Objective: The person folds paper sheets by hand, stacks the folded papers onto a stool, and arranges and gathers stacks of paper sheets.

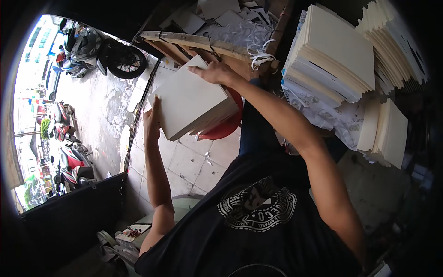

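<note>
A thick stack of white sheets lies over a red round stool, its layered edges showing at the lower right. My left hand presses against the stack's left edge, fingers stretched along the side. On the upper right corner of the stack rests my right hand, its fingers bent over the top sheet and edge. Both hands touch the stack from opposite sides. The undersides of the stack and some fingertips are hidden.
A wooden bin of paper scraps stands beyond the stack. Tall paper piles are at the right, with a smaller pile below. A green machine is near my left elbow. Motorbikes stand outside at the left.
</note>
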Tool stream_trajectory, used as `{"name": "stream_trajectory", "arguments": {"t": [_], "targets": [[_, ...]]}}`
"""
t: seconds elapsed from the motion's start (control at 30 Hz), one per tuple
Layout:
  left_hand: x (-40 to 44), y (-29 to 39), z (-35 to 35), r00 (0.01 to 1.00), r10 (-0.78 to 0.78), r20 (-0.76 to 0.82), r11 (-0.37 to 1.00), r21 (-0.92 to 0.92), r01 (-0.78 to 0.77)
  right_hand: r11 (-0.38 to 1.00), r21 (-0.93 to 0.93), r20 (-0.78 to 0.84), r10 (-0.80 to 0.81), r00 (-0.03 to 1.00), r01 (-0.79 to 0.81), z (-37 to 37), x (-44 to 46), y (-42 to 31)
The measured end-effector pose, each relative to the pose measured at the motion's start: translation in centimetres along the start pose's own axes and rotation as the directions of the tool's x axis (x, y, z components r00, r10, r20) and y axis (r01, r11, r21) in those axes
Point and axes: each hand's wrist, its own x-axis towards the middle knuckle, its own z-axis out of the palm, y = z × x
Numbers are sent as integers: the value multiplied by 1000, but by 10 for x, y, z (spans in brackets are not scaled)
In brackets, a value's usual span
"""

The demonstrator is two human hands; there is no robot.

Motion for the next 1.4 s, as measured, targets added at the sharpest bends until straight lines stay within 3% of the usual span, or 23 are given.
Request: {"name": "stream_trajectory", "arguments": {"t": [0.17, 0.23, 0.3, 0.37, 0.47, 0.53, 0.6, 0.67, 0.73, 0.8, 0.9, 0.93, 1.0, 1.03, 1.1, 1.13, 1.17, 1.2, 1.23, 1.27, 1.3, 1.37, 1.4], "targets": [[13, -19, 19, 997, -67, -33, 997, 41, 68, 994, 70, 152, 75, 986, -86, -16, -17, 3], [13, -19, 28, 997, -2, -74, 1000, -7, 1, 981, 181, 109, 50, 993, -69, -17, -20, 7], [6, -18, 30, 994, 9, -105, 1000, -24, -11, 974, 156, 221, 127, 967, -163, -22, -15, 9], [6, -12, 34, 995, 49, -88, 996, -74, -55, 947, 317, 96, 32, 995, -61, -31, -29, 14], [17, -33, 15, 999, -7, -32, 1000, 6, 7, 929, 365, 200, -10, 980, -65, -40, -22, 43], [13, -31, 7, 982, -178, -61, 975, -149, 167, 848, 530, 162, -114, 980, 11, -41, -40, 54], [9, -40, -1, 963, -57, -263, 984, -178, 9, 691, 711, 38, -223, 974, 131, -33, -63, 63], [6, -63, 7, 979, 63, -194, 905, -402, -138, 650, 752, 82, -252, 964, 106, -40, -81, 64], [-7, -74, 33, 982, 182, 41, 740, -663, -109, 557, 819, 25, -269, 963, 134, -31, -85, 62], [-20, -70, 59, 995, 87, 55, 652, -758, -15, 526, 834, -27, -260, 965, 165, -5, -79, 58], [-20, -73, 56, 991, 101, 92, 638, -770, 6, 437, 870, -95, -306, 947, 228, 22, -70, 53], [-20, -74, 57, 985, 119, 128, 594, -804, 33, 451, 862, -100, -297, 950, 232, 21, -71, 52], [-21, -77, 53, 985, 149, 87, 660, -750, -33, 488, 840, -109, -278, 955, 237, 16, -75, 51], [-19, -80, 55, 982, 172, 76, 682, -729, -63, 570, 735, -196, -342, 919, 368, 20, -68, 58], [-3, -98, 35, 966, 150, 211, 581, -809, 87, 616, 745, -134, -238, 962, 256, 20, -74, 55], [2, -105, 21, 950, 234, 209, 782, -620, -56, 650, 733, -121, -165, 979, 200, 15, -82, 57], [15, -106, 9, 984, 180, 0, 781, -608, -143, 684, 665, -193, -229, 954, 299, 4, -96, 55], [19, -96, 3, 971, 118, -209, 795, -566, -218, 801, 511, -314, -163, 935, 312, -12, -120, 42], [26, -85, -14, 867, 162, -471, 852, -377, -364, 782, 439, -373, -290, 881, 443, -26, -145, 38], [25, -67, -26, 610, 501, -614, 744, -54, -666, 723, 401, -428, -396, 812, 563, -61, -191, 30], [30, -46, -45, 480, 619, -622, 668, 96, -738, 715, 254, -497, -482, 722, 651, -110, -240, 25], [-1, 60, -25, 312, 570, -760, 476, -4, -880, 736, -19, -621, -540, 569, 677, -207, -335, 24], [-43, 135, -5, 544, 365, -756, 388, -407, -827, 772, -84, -775, -448, 446, 630, -244, -365, 35]]}}
